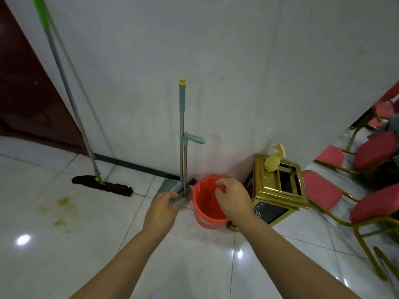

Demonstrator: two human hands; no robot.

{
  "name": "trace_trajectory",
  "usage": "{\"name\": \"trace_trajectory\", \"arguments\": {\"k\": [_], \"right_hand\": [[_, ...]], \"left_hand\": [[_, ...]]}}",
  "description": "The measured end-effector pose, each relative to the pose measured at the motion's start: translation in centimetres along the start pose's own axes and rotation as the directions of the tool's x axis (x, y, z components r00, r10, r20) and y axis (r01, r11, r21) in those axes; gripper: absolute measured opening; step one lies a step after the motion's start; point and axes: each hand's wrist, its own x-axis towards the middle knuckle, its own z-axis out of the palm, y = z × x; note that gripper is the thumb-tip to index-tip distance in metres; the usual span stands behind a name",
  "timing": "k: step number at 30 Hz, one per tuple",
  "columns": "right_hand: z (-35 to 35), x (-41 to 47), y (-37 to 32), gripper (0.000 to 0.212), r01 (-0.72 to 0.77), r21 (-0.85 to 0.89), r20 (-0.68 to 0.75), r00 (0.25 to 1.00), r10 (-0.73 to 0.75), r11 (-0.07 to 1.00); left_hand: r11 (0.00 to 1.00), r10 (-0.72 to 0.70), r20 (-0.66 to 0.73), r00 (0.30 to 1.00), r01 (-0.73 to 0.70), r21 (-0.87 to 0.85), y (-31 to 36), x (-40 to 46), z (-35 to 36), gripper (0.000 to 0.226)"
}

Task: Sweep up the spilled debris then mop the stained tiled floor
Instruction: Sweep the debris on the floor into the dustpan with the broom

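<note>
The left hand [162, 205] grips the near edge of a teal dustpan [172, 192] standing on the white tiled floor [90, 244] against the wall [216, 50], fingers curled round its lip. The right hand [232, 196] pinches the far rim of an orange bucket [205, 212] just right of the dustpan, fingertips hooked over the edge; the bucket appears lined with a thin clear bag.

The dustpan's steel handle [182, 126] rises upright along the wall, capped in teal and yellow, with a short teal side grip partway up. Whether a broom is clipped to it cannot be told.

To the left, a flat mop [103, 186] with a dark head lies on the floor at the wall's foot, its grey and green pole [64, 87] leaning up against the wall beside a dark brown door [26, 93]. Yellowish stains [60, 210] mark the tiles near the mop head, towards the left edge of the floor.

To the right of the bucket, touching or nearly touching it, stands a gold-trimmed bin [278, 190] in the wall corner, a yellow bottle [272, 161] on its top. Beyond it, red-cushioned chairs [323, 190] with gold frames line the right edge of the floor.
</note>
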Motion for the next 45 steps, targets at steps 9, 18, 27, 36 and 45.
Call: {"name": "trace_trajectory", "arguments": {"k": [9,18,27,36,45], "right_hand": [[2.8,12.3,-0.5,0.033,0.042,0.009,0.104,0.994,-0.043,0.999],[6.5,26.0,-2.8,0.034,-0.034,-0.054,0.217,0.975,0.045,0.998],[11.1,33.4,-2.1,0.042,-0.029,-0.175,0.319,0.944,0.085,0.984],[16.0,38.5,-0.3,0.036,0.094,-0.24,0.61,0.789,0.075,0.966],[17.4,37.9,-0.7,0.036,-0.121,0.074,0.836,0.548,0.004,0.99]], "left_hand": [[0.998,-0.061,-0.023,0.998,0.061,-0.003,-0.5,11.7,0.9,0.03],[0.995,-0.097,-0.023,0.995,0.097,0.001,0.5,25.4,-0.4,0.03],[0.982,-0.186,0.064,0.981,0.188,-0.026,0.4,31.5,0.7,0.033],[0.919,-0.39,0.01,0.921,0.39,-0.052,-0.8,32.5,3.3,0.037],[0.816,-0.545,-0.02,0.838,0.525,-0.243,1.1,32.4,7.1,0.01]]}}
